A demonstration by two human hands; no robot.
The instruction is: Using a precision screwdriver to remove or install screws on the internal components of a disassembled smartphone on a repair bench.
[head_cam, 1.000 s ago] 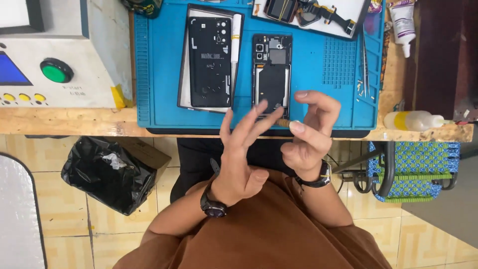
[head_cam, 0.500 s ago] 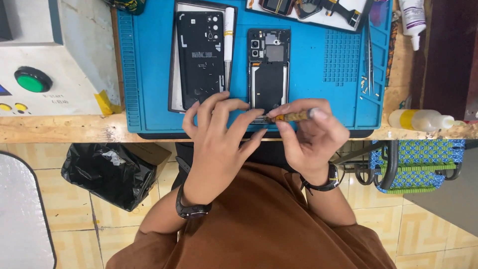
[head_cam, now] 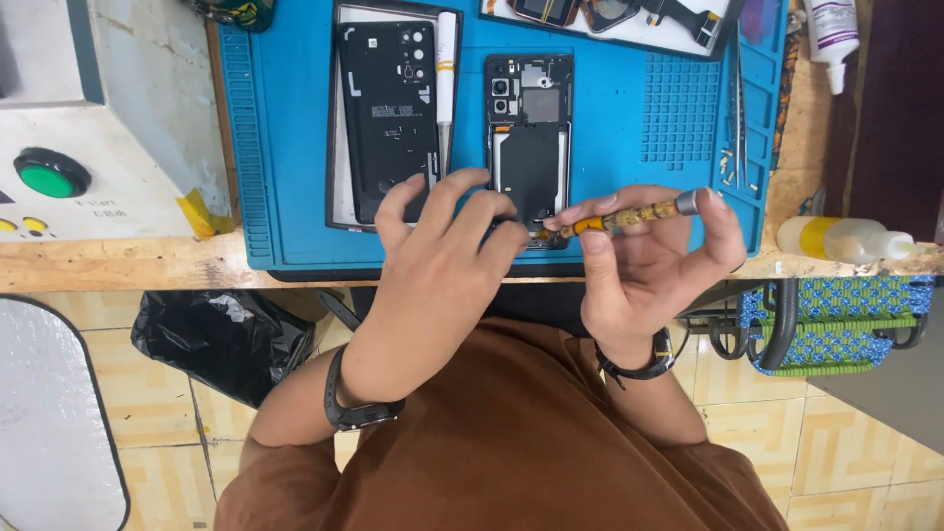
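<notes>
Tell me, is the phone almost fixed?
Not yet. Done: the back cover is off and lies beside the open phone on the blue mat. In hand: the right hand works a small screwdriver at the phone's lower end while the left hand steadies it. Left: closing it.

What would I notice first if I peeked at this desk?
Probably the opened phone with its insides showing, lying in the middle of the bright blue mat. The right hand points a small orange screwdriver at the phone's near end, while the left hand rests on it. The phone's black back cover lies just to the left.
</notes>
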